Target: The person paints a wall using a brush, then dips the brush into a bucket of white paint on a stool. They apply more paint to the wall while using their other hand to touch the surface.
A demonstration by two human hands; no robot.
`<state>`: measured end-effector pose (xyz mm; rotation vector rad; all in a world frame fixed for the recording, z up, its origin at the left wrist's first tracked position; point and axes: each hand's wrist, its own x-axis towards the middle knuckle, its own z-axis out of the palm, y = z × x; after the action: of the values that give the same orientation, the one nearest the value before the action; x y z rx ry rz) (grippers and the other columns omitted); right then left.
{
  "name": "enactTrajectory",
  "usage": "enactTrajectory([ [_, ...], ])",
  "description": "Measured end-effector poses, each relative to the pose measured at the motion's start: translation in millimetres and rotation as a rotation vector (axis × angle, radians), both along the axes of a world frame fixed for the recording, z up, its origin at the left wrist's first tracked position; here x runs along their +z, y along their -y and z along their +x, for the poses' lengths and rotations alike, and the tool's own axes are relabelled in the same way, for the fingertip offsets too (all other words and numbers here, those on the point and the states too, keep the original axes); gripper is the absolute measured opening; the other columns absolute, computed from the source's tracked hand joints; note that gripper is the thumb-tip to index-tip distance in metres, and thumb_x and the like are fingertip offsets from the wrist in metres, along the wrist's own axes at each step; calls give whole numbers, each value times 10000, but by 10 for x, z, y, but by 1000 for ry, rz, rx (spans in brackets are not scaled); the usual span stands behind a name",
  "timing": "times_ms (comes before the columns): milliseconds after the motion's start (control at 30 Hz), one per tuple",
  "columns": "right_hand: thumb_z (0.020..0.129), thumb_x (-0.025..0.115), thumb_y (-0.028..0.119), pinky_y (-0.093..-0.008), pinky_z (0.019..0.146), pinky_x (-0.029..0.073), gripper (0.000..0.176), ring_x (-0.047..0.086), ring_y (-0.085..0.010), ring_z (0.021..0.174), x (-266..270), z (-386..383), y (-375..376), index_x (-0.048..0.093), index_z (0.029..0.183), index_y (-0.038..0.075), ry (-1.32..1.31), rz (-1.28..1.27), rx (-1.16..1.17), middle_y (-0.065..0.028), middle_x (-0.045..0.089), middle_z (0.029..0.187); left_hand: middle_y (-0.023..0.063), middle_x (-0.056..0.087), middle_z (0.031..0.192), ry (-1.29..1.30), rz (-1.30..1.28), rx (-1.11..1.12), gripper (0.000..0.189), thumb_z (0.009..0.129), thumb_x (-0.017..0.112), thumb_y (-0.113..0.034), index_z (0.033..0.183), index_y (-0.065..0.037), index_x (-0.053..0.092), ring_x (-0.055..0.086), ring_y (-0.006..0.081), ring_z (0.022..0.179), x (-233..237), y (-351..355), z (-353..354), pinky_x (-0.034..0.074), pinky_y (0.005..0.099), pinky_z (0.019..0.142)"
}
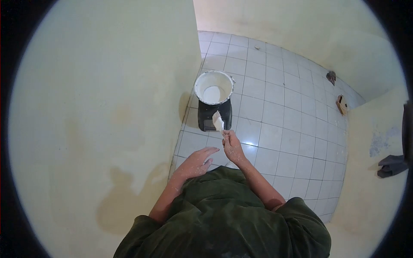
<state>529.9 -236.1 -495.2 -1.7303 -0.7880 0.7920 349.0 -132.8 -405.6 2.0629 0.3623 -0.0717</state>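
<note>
In the head view, a white-coated tool (218,122) is gripped near frame centre, below the bucket (215,78), by the right hand (232,148); fingers of the left hand (195,164) are extended, empty. The tool should be kept steady to limit spills.

So the floor (275,122) is pale square tile with darker grout, kinda grubby, and a black stool (226,112) stands near its left edge with a messy white bucket (222,79) on top. Over by the far edge there's a small pale scrap (257,47), then a dark crumpled thing (331,78), and some tan boxy item (342,105) close to the far right corner.
</note>
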Motion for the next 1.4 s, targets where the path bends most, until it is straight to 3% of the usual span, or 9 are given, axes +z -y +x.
enactTrajectory([
  [267,1074,464,111,-447,703,508,204,622,-345,687,4,-44,-412,527,1246,22,125,-69,-103,-215,604,763,216,527,1474,-36,31,-38,492,983,522,-89,1475,-61,510,491,392,1377,-32,-470,-141,367,459,1188],
  [367,1108,425,176,-327,612,463,246,526,-152,631,-167,19,-458,600,1209,37,121,-30,-53,-55,564,747,212,525,1479,-48,12,-30,495,982,525,-89,1476,-63,509,489,385,1382,-80,-545,-191,365,458,1190],
  [567,1091,454,225,-304,530,480,313,569,-120,564,-187,367,-718,649,1079,-19,-462,-82,-67,-86,644,750,212,524,1480,-74,7,3,501,975,533,-94,1474,-60,511,486,387,1386,-104,-797,-98,363,454,1192],
  [667,1094,468,279,-262,490,460,342,543,-96,531,-163,634,-951,655,1058,-5,-465,-108,-11,-90,651,761,214,526,1478,-74,17,37,503,974,533,-97,1475,-58,510,487,389,1385,-195,-999,4,366,454,1189],
  [833,957,745,259,-263,501,462,294,585,-98,555,-12,1160,-1394,641,1034,-5,-435,-105,57,-45,647,708,219,522,1484,-121,32,125,494,984,531,-108,1474,-47,504,490,391,1384,-183,-1326,325,370,453,1185],
  [967,940,743,136,-268,496,453,259,584,-93,556,-427,1652,-1659,638,1136,3,-365,-17,171,-33,635,694,219,515,1494,-189,31,170,484,1000,528,-129,1475,-37,497,488,384,1388,-238,-1582,630,369,444,1186],
  [1133,945,726,143,-361,574,501,197,626,-198,587,-554,2128,-2096,674,996,-40,-52,22,242,-106,651,687,222,517,1493,-217,29,207,488,1004,531,-150,1476,-34,492,490,385,1387,-252,-1805,1013,372,445,1183],
  [1267,930,751,254,-445,663,525,328,662,-333,648,-525,2400,-2411,706,848,-61,365,-4,358,-196,675,740,227,515,1494,-264,28,236,493,1001,530,-150,1479,-35,490,490,401,1382,-294,-1984,1301,376,456,1178],
  [1400,921,754,339,-469,664,523,388,668,-386,664,-950,2623,-2698,736,850,-42,453,-200,368,-226,689,743,233,516,1491,-258,40,261,493,999,527,-147,1479,-38,489,497,415,1367,-277,-2081,1546,385,463,1170],
])
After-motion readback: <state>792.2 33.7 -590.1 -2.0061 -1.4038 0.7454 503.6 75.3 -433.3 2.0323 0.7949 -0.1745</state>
